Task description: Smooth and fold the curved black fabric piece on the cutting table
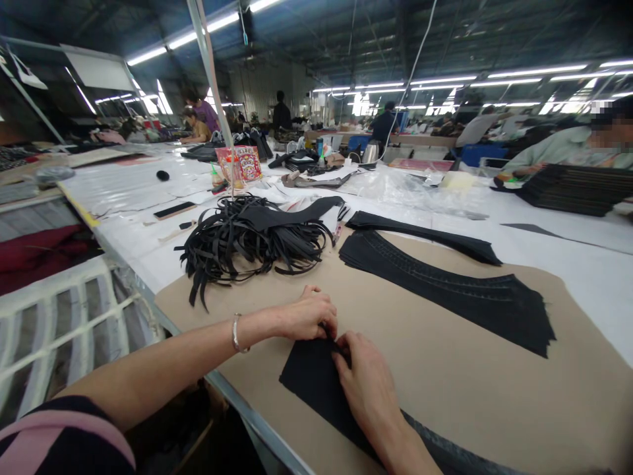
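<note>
A long black fabric piece point(311, 376) lies on the tan sheet point(440, 369) close to the table's near edge. My left hand point(311, 315), with a silver bangle at the wrist, pinches its far edge. Just right of it, my right hand point(368, 379) has its thumb and fingers closed on the same edge, the palm over the fabric. The two hands almost touch. Beyond them sits a heap of black strips point(257, 241) with a wider curved black piece point(291, 214) on top. A stack of curved black panels point(445, 284) lies to the right.
A narrow folded black stack point(425, 235) lies behind the panels. A phone point(175, 210), a red printed bag point(247, 163) and clear plastic film point(395, 191) are on the white table. A person point(568, 148) at the far right is by a dark stack point(578, 189).
</note>
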Available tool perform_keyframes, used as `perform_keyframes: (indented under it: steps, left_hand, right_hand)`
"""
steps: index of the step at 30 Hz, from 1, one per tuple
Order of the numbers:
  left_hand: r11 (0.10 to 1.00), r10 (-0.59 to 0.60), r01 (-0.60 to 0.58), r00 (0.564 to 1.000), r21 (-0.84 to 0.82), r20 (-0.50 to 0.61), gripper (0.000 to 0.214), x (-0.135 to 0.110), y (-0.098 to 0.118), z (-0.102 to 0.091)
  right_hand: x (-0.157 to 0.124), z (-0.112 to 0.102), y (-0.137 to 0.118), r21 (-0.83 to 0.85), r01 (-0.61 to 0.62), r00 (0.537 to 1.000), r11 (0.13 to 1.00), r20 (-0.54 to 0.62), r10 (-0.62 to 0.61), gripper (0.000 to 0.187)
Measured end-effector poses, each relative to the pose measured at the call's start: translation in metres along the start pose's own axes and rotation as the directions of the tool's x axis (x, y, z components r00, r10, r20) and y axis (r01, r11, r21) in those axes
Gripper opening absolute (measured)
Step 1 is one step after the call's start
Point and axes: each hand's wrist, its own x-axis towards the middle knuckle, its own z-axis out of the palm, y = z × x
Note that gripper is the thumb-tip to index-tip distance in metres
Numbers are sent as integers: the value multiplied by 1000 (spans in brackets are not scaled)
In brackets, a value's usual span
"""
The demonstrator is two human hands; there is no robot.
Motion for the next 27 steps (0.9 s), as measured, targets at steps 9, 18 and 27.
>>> perform_keyframes:
  steps: [9, 18, 27]
  left_hand:
    - [978, 175, -159, 978, 137, -118, 35, -23, 3, 4]
    - [982, 149, -129, 978, 139, -146, 46, -38, -6, 5]
    - [987, 95, -71, 982, 144, -165, 49, -43, -23, 4]
  right_hand:
    - [-12, 13, 8, -50, 195, 978, 979, -63, -198, 26]
    - [-16, 13, 9, -144, 265, 964, 953, 13, -266, 34]
    - [-16, 12, 8, -244, 266, 964, 933, 43, -264, 38]
